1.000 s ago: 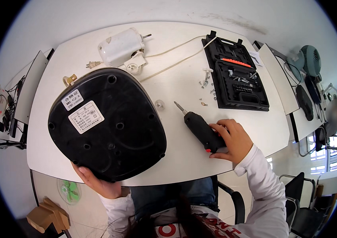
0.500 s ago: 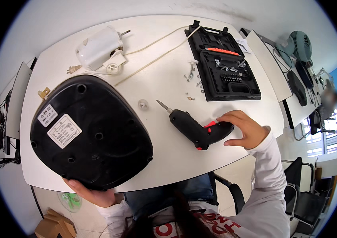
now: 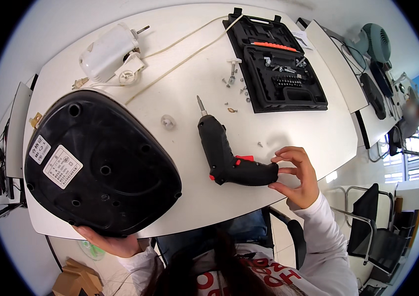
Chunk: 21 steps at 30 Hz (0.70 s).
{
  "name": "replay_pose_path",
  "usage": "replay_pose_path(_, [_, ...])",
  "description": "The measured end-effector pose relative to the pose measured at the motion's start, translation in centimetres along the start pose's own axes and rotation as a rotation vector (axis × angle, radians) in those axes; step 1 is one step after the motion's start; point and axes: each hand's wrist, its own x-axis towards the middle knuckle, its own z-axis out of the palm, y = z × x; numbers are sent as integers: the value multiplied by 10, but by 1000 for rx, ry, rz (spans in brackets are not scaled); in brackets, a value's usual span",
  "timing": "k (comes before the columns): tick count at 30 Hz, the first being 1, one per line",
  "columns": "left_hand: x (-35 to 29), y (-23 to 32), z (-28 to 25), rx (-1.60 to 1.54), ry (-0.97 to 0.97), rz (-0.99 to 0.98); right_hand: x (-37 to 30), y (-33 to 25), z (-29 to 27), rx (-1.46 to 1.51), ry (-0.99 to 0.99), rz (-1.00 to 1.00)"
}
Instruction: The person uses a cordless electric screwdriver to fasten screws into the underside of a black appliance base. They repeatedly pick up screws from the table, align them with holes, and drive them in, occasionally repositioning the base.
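Note:
A black rounded appliance base (image 3: 135, 153), likely a fan's, shows its underside with two white labels and several holes. My left hand (image 3: 108, 241) grips its near edge; the fingers beneath are hidden. To its right a black cordless screwdriver (image 3: 219, 158) with red buttons lies on the table, its bit pointing away from me. My right hand (image 3: 301, 177) closes thumb and fingertips around the end of its handle. A small clear plastic piece (image 3: 168, 122) lies between base and screwdriver. One loose screw (image 3: 260, 144) sits above the handle.
A white motor housing (image 3: 106, 54) with a metal shaft and a cord (image 3: 185, 59) lies at the back left. An open black tool case (image 3: 288, 98) stands at the back right, several small screws (image 3: 243, 90) beside it. The white table's (image 3: 209, 207) near edge runs before my lap.
The screwdriver has turned, its bit now pointing more directly away, and slid slightly left. My right hand's fingers have come together on the handle's end. The whole view has shifted a little.

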Motion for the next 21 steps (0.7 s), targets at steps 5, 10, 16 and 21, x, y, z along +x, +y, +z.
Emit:
replay_pose_path(5, [17, 32, 18, -414, 161, -467, 32, 1, -8, -133, 122, 109])
replay_pose_path(10, [20, 31, 22, -760, 331, -618, 63, -3, -3, -434, -45, 6])
replay_pose_path(16, [29, 40, 16, -687, 254, -602, 65, -3, 5, -486, -45, -42])
replay_pose_path(21, [32, 40, 9, -653, 123, -565, 62, -22, 5, -481, 67, 27])
